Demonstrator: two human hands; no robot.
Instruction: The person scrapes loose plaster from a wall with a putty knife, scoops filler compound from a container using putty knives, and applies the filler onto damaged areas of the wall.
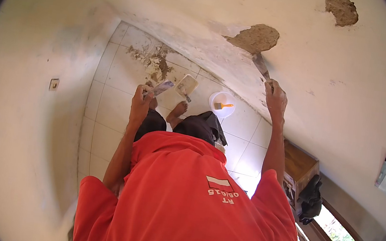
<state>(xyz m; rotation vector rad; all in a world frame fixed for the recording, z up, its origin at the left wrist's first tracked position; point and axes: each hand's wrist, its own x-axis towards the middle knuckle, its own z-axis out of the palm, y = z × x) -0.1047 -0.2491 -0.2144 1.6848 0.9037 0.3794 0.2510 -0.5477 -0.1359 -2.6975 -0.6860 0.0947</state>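
My right hand [275,98] is closed round a scraper [261,67], whose blade touches the wall at the lower edge of a bare brown patch [257,38]. In my left hand [142,96] is a flat plastering blade [162,88], held out over the floor. Another bare patch [342,10] shows higher on the wall. Below my hands, a shallow tray [187,84] with a tool in it stands on the floor. Beside it is a white bucket [230,101] with an orange-handled brush [222,106].
Plaster debris [156,65] lies on the tiled floor [107,110] near the corner. A socket [54,84] is on the left wall. At the right are a wooden cabinet [299,163], a black bag [310,200] and a window [342,235].
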